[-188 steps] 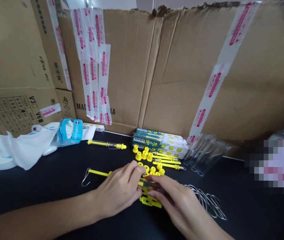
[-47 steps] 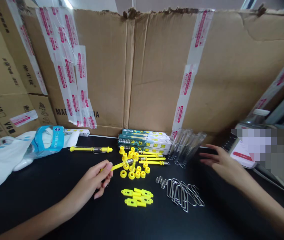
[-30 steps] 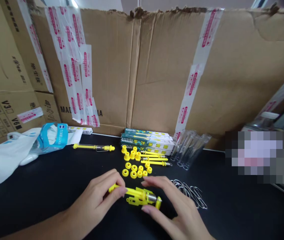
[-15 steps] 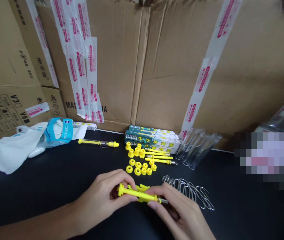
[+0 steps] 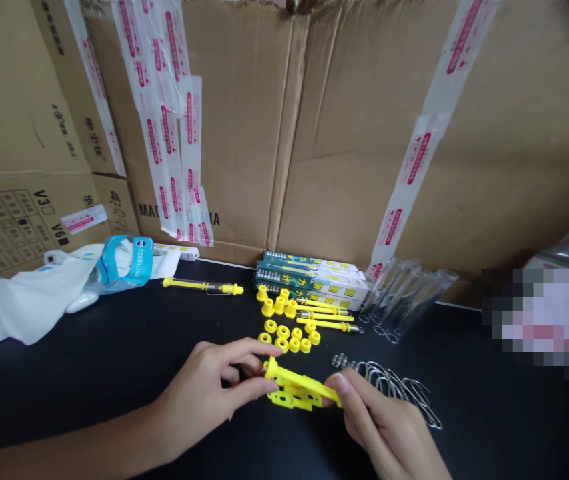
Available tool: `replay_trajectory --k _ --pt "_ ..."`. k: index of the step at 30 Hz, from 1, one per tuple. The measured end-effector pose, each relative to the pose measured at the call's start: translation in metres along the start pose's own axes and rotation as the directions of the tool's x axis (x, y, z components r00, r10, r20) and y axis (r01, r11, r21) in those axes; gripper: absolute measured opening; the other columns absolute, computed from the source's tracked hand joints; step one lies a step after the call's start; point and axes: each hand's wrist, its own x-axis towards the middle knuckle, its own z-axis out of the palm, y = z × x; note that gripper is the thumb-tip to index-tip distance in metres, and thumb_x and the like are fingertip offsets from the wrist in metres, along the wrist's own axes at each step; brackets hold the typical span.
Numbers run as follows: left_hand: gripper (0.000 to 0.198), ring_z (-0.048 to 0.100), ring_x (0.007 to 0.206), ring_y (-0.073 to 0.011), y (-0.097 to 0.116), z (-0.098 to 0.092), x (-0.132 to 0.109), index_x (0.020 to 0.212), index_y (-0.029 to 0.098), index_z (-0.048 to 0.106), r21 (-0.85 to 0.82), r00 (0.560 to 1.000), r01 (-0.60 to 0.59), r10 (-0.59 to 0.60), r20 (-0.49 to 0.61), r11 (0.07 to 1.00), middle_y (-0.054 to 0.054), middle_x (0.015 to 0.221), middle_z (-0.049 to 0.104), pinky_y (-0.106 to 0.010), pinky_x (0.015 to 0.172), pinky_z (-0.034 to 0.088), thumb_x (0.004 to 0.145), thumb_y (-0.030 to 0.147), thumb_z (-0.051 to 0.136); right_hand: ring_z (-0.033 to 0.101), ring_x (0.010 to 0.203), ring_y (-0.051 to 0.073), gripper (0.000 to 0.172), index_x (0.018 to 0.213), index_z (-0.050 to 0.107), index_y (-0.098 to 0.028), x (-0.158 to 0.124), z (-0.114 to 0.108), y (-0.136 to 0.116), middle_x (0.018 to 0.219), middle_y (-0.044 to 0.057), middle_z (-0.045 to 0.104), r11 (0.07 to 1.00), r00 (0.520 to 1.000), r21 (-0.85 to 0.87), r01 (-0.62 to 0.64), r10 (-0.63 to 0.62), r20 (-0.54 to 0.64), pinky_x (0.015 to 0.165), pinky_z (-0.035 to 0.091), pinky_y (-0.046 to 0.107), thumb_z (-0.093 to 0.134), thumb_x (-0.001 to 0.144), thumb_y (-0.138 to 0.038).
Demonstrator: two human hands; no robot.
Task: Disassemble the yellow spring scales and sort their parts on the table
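Note:
A yellow plastic spring-scale rod (image 5: pixel 301 380) slants down to the right between my hands. My left hand (image 5: pixel 214 380) has its thumb and index finger around the wider end at the left. With thumb and fingers, my right hand (image 5: pixel 377 413) pinches the other end, and the tip is hidden in the grip. Beneath the rod, flat yellow slotted pieces (image 5: pixel 284 399) lie on the black table, partly covered by it. Just beyond my fingers stand and lie several yellow caps and rings (image 5: pixel 283 331).
Behind the rings are several yellow rods with springs (image 5: pixel 321 320) and stacked printed boxes (image 5: pixel 314 277). Clear tubes (image 5: pixel 404 300) lean at the right, with metal hooks (image 5: pixel 394 387) nearer me. An assembled spring scale (image 5: pixel 203 287) and a blue-white packet (image 5: pixel 124 261) lie left. Cardboard walls (image 5: pixel 229 133) enclose the back.
The rod has shifted rightward in my hands and now tilts more. My right hand has moved right and its grip covers the metal end. The view has turned slightly left.

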Motion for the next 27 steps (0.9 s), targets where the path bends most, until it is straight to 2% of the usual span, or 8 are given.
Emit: replay_trajectory --k 4,7,9,12,17,21,24,27 --pt "0.035 0.054 0.053 -0.0075 0.002 0.001 0.001 0.113 0.02 0.069 -0.046 0.999 0.039 -0.038 0.016 0.998 0.001 0.078 0.067 -0.013 0.042 0.042 0.08 0.032 0.072 0.046 0.04 0.01 0.036 0.073 0.049 -0.024 -0.001 0.001 0.004 0.053 -0.008 0.04 1.0 0.999 -0.004 -0.029 0.029 -0.015 0.041 0.036 0.019 0.034 0.103 -0.037" --pt "0.041 0.055 0.053 -0.0073 -0.001 0.0 0.003 0.117 0.018 0.067 -0.201 0.992 0.107 -0.091 0.089 0.974 0.0 0.079 0.067 -0.016 0.047 0.047 0.079 0.033 0.074 0.049 0.041 0.01 0.036 0.075 0.052 -0.023 -0.001 0.001 0.003 0.055 -0.007 0.045 1.0 0.999 -0.006 -0.02 0.02 -0.05 0.042 0.037 0.018 0.034 0.104 -0.036" --pt "0.043 0.059 0.056 -0.009 -0.003 -0.002 0.005 0.117 0.015 0.066 -0.328 0.986 0.107 -0.058 0.155 0.938 -0.002 0.078 0.07 -0.019 0.051 0.05 0.081 0.037 0.074 0.051 0.043 0.01 0.036 0.074 0.052 -0.023 -0.001 0.001 0.002 0.056 -0.006 0.049 0.999 0.997 -0.034 -0.018 0.015 -0.082 0.042 0.038 0.018 0.034 0.103 -0.035" --pt "0.048 0.064 0.071 -0.0154 -0.006 -0.005 0.008 0.118 0.011 0.065 -0.493 0.974 0.112 0.003 0.227 0.863 -0.009 0.083 0.073 -0.021 0.054 0.052 0.083 0.042 0.072 0.053 0.045 0.01 0.036 0.073 0.051 -0.023 0.0 0.001 0.0 0.058 -0.006 0.053 0.997 0.994 -0.079 -0.022 0.013 -0.112 0.044 0.04 0.017 0.035 0.104 -0.034" --pt "0.054 0.065 0.083 -0.0153 -0.005 -0.01 0.011 0.125 0.015 0.064 -0.563 0.961 0.148 0.017 0.276 0.813 -0.011 0.098 0.075 -0.022 0.066 0.053 0.077 0.032 0.081 0.052 0.041 0.01 0.032 0.077 0.047 -0.025 -0.001 0.0 0.001 0.054 -0.008 0.05 0.991 0.995 -0.132 -0.027 0.014 -0.098 0.042 0.041 0.017 0.036 0.103 -0.039" --pt "0.047 0.066 0.075 -0.0127 -0.007 -0.01 0.011 0.124 0.015 0.064 -0.555 0.958 0.14 0.03 0.287 0.82 -0.011 0.1 0.075 -0.024 0.071 0.053 0.082 0.033 0.077 0.049 0.036 0.009 0.026 0.083 0.047 -0.024 -0.002 0.0 0.004 0.052 -0.01 0.05 0.981 0.998 -0.184 0.058 -0.065 -0.028 0.037 0.04 0.016 0.047 0.099 -0.044" --pt "0.046 0.067 0.076 -0.0142 -0.008 -0.007 0.009 0.125 0.014 0.063 -0.562 0.955 0.134 0.044 0.292 0.816 -0.014 0.103 0.074 -0.026 0.068 0.054 0.085 0.036 0.073 0.055 0.042 0.009 0.028 0.077 0.048 -0.023 -0.001 0.0 0.005 0.058 -0.006 0.056 0.959 0.986 -0.241 0.15 -0.162 -0.031 0.042 0.044 0.017 0.044 0.101 -0.037" --pt "0.045 0.069 0.076 -0.0158 -0.007 -0.002 0.007 0.126 0.014 0.06 -0.576 0.947 0.147 0.054 0.317 0.804 -0.015 0.107 0.072 -0.027 0.067 0.055 0.09 0.04 0.066 0.062 0.055 0.013 0.034 0.072 0.051 -0.022 0.0 0.0 0.006 0.065 0.0 0.059 0.916 0.964 -0.307 0.257 -0.264 0.02 0.051 0.05 0.02 0.038 0.103 -0.028"
